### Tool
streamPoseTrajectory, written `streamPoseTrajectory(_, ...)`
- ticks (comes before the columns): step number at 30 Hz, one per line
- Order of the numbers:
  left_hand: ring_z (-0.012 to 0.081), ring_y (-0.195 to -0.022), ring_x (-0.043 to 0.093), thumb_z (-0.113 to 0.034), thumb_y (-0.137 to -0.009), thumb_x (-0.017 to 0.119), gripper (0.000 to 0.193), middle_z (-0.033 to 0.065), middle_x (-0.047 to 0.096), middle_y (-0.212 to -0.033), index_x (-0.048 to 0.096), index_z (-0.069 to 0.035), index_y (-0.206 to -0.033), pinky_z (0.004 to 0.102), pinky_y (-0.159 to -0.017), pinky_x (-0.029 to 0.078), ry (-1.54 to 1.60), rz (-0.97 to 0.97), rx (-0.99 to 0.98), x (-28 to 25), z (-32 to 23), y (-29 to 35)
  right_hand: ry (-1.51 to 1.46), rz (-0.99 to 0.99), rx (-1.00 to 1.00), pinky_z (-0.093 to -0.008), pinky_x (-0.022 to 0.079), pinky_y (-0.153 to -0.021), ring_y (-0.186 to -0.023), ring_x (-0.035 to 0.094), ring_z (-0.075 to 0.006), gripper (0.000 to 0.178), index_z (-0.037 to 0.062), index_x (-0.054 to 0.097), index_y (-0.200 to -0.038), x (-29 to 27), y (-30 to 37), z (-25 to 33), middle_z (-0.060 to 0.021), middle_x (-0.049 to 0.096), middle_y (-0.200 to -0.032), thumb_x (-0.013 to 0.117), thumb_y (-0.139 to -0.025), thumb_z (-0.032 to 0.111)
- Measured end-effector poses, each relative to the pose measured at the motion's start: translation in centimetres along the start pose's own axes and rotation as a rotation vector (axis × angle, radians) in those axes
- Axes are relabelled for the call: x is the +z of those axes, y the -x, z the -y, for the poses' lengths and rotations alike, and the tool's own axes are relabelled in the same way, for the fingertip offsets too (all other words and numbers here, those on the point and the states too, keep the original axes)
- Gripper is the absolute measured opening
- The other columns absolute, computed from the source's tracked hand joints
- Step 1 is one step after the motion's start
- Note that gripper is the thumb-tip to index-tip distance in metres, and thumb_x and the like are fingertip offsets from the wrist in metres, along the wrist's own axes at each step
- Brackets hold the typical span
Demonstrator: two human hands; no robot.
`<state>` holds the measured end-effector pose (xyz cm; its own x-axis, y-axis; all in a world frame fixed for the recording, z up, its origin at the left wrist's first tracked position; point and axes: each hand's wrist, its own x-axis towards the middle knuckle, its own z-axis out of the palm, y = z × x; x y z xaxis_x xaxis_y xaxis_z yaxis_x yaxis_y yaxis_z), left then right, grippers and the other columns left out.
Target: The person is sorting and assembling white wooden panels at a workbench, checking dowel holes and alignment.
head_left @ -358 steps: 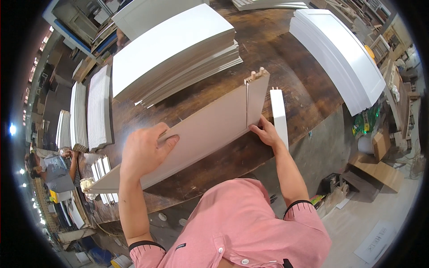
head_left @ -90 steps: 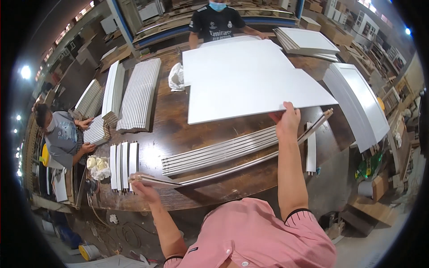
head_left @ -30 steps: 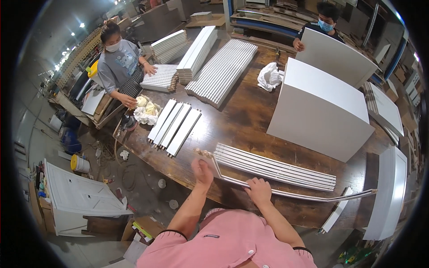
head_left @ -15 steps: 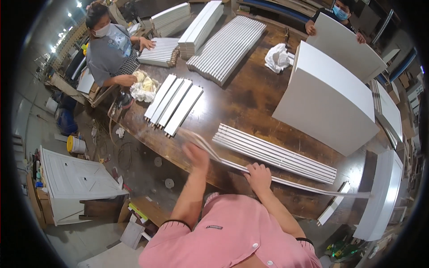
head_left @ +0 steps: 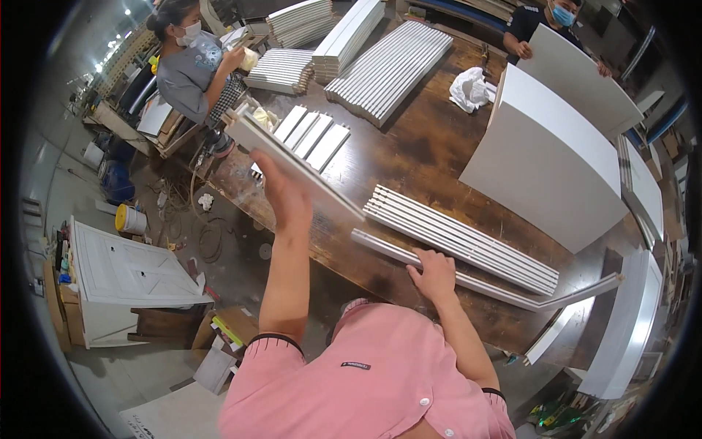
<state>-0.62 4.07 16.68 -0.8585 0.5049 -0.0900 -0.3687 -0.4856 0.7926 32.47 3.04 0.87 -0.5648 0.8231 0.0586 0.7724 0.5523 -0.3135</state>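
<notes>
**At the near edge of a dark wooden bench, one hand lifts a white board while the other steadies a long strip**

The wearer, in a pink shirt, leans over the near side of the bench. The right hand is closed over a long white strip, with the thumb on the near side. At its right end the strip meets an angled white piece.

The left hand grips a shorter white board raised above the bench at a slant, its pegged end up and outward; the fingers behind it are hidden. Its lower end seems to sit just apart from the strip's near-left end. Good handling here probably means pressing the strip steady, keeping the angled piece from twisting at its joint, and guarding the board's pegs and white faces from knocks.

Just beyond the strip lies a row of grooved white strips; to its left are four short white rails. Farther off are stacked slats, a crumpled white cloth and a big white panel. One co-worker stands at far left; another, at far right, holds a pale sheet.
</notes>
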Motion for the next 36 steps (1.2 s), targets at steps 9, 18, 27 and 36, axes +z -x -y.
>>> streamPoseTrajectory(9, 0.0258, -0.09, 0.067, -0.039, -0.097, 0.062, 0.044, 0.0173, 0.071, -0.096, 0.066, 0.003, -0.11, 0.0366, -0.084, 0.051, -1.128, 0.295, 0.091, -10.0, 5.8, -1.1, -0.054, 0.051, 0.035, -0.044, 0.045, -0.083, -0.097, 0.064, -0.0275, 0.047, 0.0163, 0.065, -0.126, 0.0, 0.2, -2.1, -0.0058, 0.068, -0.105, 0.075, -0.085, 0.036)
streamPoseTrajectory(18, 0.0379, -0.11, 0.064, -0.013, -0.092, 0.062, 0.032, 0.0243, 0.067, -0.115, 0.066, 0.001, -0.121, 0.0449, -0.097, 0.049, -1.282, 0.497, 0.484, -12.4, 13.1, -4.1, -0.026, -0.151, 0.043, -0.042, 0.043, -0.074, -0.089, 0.062, -0.0233, 0.033, 0.0194, 0.068, -0.106, 1.2, 2.1, -0.2, 0.0004, 0.066, -0.095, 0.081, -0.076, 0.028)
streamPoseTrajectory(27, 0.0322, -0.118, 0.058, -0.027, -0.081, 0.076, 0.055, 0.011, 0.065, -0.124, 0.059, -0.01, -0.13, 0.0472, -0.103, 0.041, -1.297, 1.454, 0.504, -7.9, 15.6, 14.4, -0.423, -0.373, -0.111, -0.0417, 0.05, -0.084, -0.096, 0.065, -0.0291, 0.023, 0.0094, 0.07, -0.102, 0.4, 3.4, -1.2, -0.007, 0.07, -0.102, 0.071, -0.08, 0.007)
streamPoseTrajectory(36, 0.0208, -0.105, 0.059, -0.027, -0.088, 0.068, 0.018, 0.0009, 0.061, -0.1, 0.061, -0.015, -0.1, 0.0396, -0.091, 0.041, -1.431, 1.52, 0.659, -6.5, 21.0, 12.8, -0.526, -1.628, 0.982, -0.0379, 0.047, -0.096, -0.106, 0.059, -0.0252, 0.035, -0.0047, 0.062, -0.117, -4.8, 18.3, -21.0, -0.0146, 0.062, -0.113, 0.052, -0.104, 0.026)
